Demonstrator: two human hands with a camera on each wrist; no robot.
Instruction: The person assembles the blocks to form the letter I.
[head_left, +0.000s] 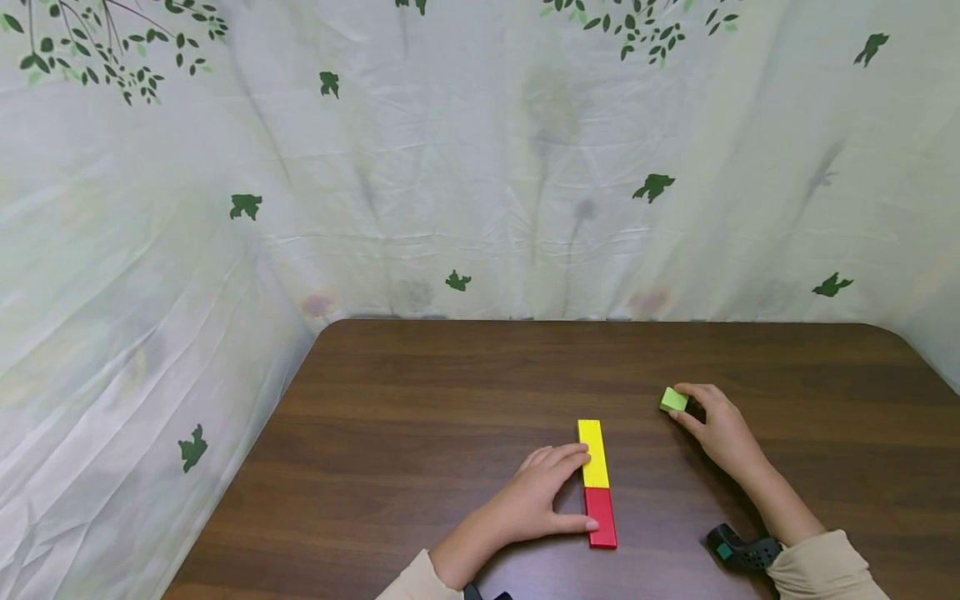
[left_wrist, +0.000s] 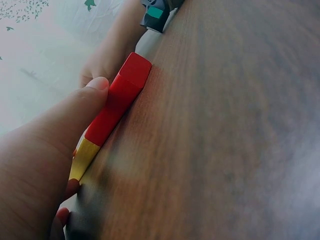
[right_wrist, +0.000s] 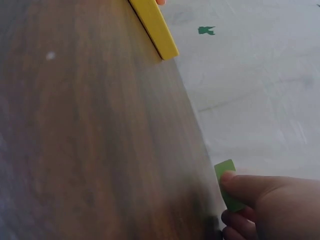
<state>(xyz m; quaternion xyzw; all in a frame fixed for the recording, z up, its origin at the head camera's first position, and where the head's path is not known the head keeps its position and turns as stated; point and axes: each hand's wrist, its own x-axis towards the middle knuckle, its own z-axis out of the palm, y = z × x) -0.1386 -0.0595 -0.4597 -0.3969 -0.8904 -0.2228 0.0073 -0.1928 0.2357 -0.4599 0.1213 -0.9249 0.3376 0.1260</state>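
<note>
A yellow block [head_left: 594, 455] and a red block [head_left: 601, 518] lie end to end in one line on the table, the yellow one farther away. My left hand [head_left: 534, 493] rests along their left side, fingers touching the yellow block and the thumb on the red one. In the left wrist view, the thumb lies against the side of the red block [left_wrist: 117, 100]. Farther back to the right, my right hand [head_left: 722, 429] pinches a small light-green block [head_left: 672, 400] between thumb and fingers. The right wrist view shows the thumb on the green block's face [right_wrist: 225, 167].
The brown wooden table [head_left: 450, 375] has rounded far corners. A pale curtain [head_left: 487, 167] with leaf and bird prints hangs behind it and along the left. A dark wrist device [head_left: 742, 550] is on the right wrist.
</note>
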